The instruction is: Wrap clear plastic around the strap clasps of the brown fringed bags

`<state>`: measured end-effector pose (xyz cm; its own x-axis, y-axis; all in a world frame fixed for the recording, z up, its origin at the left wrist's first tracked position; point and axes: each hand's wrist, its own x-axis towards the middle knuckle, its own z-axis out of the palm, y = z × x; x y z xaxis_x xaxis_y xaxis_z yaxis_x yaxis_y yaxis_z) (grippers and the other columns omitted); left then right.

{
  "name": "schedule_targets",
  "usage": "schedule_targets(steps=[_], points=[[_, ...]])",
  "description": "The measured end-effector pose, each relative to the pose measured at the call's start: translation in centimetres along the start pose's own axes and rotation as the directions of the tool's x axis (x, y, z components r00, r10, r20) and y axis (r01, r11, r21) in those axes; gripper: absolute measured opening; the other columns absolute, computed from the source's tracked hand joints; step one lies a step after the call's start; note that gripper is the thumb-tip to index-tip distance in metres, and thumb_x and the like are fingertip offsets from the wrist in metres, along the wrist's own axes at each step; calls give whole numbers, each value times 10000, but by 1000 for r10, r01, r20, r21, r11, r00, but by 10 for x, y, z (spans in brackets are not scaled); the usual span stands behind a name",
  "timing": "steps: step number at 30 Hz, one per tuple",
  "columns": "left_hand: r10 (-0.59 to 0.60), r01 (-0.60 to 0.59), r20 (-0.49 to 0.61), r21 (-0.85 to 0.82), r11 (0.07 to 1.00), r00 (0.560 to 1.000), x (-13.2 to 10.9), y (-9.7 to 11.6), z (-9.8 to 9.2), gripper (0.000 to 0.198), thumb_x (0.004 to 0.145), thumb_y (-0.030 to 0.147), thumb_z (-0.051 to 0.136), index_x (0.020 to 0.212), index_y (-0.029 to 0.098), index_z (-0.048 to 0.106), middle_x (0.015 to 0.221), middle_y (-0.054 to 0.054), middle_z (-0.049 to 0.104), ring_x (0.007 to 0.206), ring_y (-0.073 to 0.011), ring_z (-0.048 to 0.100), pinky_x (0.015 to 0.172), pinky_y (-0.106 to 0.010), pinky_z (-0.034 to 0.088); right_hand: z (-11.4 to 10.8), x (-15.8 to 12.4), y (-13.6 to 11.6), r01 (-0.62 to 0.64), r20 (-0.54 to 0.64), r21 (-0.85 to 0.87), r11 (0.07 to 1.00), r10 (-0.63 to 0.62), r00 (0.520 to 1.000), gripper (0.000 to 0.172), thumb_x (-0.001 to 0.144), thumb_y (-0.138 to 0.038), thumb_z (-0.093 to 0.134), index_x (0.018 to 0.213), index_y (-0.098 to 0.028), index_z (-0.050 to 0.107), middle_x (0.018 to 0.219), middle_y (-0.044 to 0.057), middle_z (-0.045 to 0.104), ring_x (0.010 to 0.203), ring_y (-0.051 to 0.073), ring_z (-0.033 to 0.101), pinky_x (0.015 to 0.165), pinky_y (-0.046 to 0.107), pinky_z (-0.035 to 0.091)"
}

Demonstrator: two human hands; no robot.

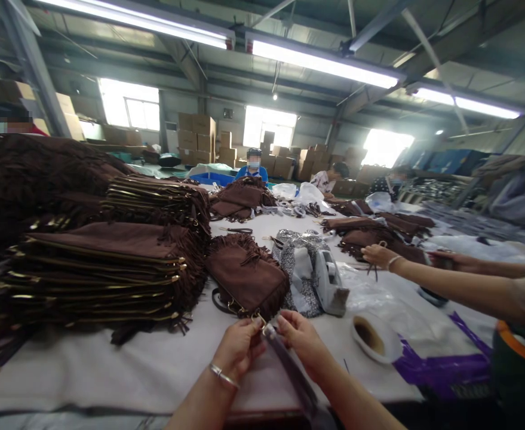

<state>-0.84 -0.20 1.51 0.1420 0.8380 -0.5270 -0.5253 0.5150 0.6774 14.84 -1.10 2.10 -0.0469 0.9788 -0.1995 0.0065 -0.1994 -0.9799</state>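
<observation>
My left hand (243,344), a metal bangle on its wrist, is closed with fingertips pinching a gold clasp (263,321). Close by on the right, my right hand (304,341) pinches at the upper end of a dark strap (291,364), which runs down toward the table's front edge. Exactly what lies between the right fingertips is partly hidden. Just beyond both hands a brown fringed bag (248,272) lies flat, with gold hardware and a dark loop at its near edge. To its right, a tape dispenser (329,280) stands on grey speckled material (304,301).
Brown bags with gold zips form a tall stack (105,263) at left. At right are a tape roll (375,337), clear plastic (387,298) and a purple bag (445,367). A co-worker's hand (380,255) reaches in over more brown bags. Other people sit across the table.
</observation>
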Motion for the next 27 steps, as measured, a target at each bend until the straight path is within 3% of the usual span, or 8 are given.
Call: schedule_targets(steps=[3,7,12,18,22,27], points=[[-4,4,11,-15,1000,1000,3,-1,-3,103,772,175,698,813,134,613,733,-34,679,628,-130,639,530,-221,489,-15,-20,4,-32,83,-185,982,49,995,530,722,-620,653,903,-122,677,730,22,625,656,136,527,560,230,382],[-21,23,39,-34,999,999,2,-5,1,132,761,190,713,827,144,609,735,-32,683,625,-127,641,556,-226,503,-17,-32,8,-53,44,-344,937,73,996,426,727,-552,664,662,-130,655,539,-24,512,543,103,415,505,230,284],[-19,21,79,-20,1000,997,-3,-7,2,120,776,223,693,798,162,592,675,0,662,583,-109,617,552,-209,486,3,-16,7,-68,-7,-230,971,69,998,426,709,-546,660,638,-128,621,515,-34,487,503,92,389,489,233,273],[26,-29,51,52,998,998,-9,1,-11,189,779,313,692,824,144,619,704,-17,667,590,-130,621,551,-245,499,21,-5,4,-99,78,7,995,99,992,464,640,-574,710,682,-130,581,544,-29,523,500,88,413,501,230,287],[89,-86,-43,48,995,995,-6,4,-14,175,802,299,671,850,137,627,721,-26,678,565,-115,612,538,-229,479,21,-14,6,-106,71,-31,994,108,992,445,639,-548,727,680,-129,582,524,-53,464,487,68,346,486,225,232],[138,-139,30,5,990,990,1,1,-7,139,711,158,736,806,125,640,716,-48,698,618,-135,638,595,-237,499,18,-18,5,-109,59,-65,992,113,992,437,674,-551,703,717,-125,611,524,-61,435,476,70,326,481,234,216]])
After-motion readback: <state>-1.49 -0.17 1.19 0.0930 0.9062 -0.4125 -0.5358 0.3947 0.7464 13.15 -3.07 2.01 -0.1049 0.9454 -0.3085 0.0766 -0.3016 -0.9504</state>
